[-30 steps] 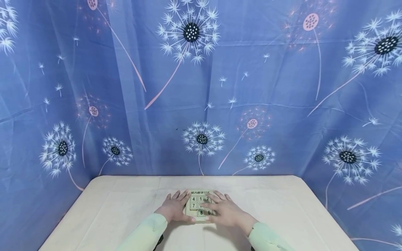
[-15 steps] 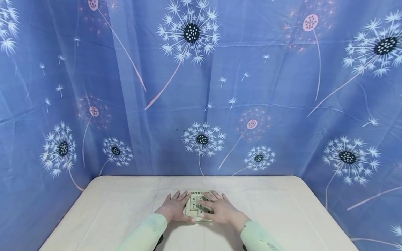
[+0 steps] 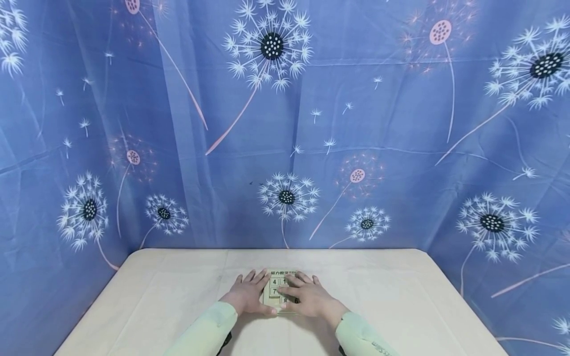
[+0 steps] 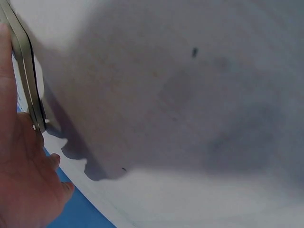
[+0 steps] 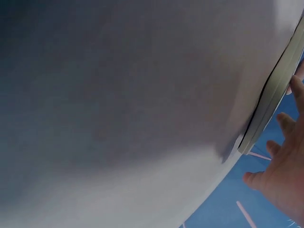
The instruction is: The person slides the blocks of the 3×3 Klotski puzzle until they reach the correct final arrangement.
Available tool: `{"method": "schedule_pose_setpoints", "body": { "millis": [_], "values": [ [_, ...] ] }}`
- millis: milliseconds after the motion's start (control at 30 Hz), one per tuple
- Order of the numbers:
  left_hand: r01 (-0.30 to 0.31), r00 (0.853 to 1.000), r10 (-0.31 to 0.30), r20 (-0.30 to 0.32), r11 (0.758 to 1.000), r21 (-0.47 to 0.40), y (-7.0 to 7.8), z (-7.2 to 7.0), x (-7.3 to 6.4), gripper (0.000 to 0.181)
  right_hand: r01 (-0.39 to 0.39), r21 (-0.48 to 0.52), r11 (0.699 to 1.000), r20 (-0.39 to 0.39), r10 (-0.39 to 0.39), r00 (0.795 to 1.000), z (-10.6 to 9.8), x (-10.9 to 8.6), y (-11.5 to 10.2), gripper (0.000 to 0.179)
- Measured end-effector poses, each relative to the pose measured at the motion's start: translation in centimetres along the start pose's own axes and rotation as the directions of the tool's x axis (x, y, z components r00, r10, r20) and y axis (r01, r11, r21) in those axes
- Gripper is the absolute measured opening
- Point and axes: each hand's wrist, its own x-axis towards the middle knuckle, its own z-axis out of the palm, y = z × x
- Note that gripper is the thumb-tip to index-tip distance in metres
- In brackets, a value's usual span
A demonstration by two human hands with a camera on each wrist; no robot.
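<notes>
A pale number sliding puzzle (image 3: 274, 288) lies flat on the table in the head view, with the 4, 1, 7, 8 and 6 tiles at least partly in sight. Its near left corner has a gap without a tile. My left hand (image 3: 247, 295) holds the board's left side, thumb at the near edge and fingers along the far left. My right hand (image 3: 311, 297) spreads its fingers over the right part, fingertips on or just above the middle tiles, hiding several. The wrist views catch only the puzzle's side edge (image 4: 29, 71), the left palm (image 4: 26, 180) and the right fingers (image 5: 285, 123).
A cream-covered table (image 3: 178, 277) spreads around the puzzle on all sides. Behind and beside it hangs a blue curtain (image 3: 231, 198) with dandelion prints. Pale green sleeves (image 3: 207, 329) cover both forearms.
My right hand has shifted left across the puzzle, so its fingers cover the middle and right tiles more. The left hand and the board stay where they were.
</notes>
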Motion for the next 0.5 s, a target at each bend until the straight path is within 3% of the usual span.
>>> {"method": "schedule_pose_setpoints", "body": {
  "millis": [500],
  "values": [
    [0.010,1.000,-0.010,0.006,1.000,-0.006,-0.09,0.16,0.31,0.103,-0.006,-0.016,1.000,0.010,0.006,1.000,0.40,0.11,0.23,0.055]
  ]
}}
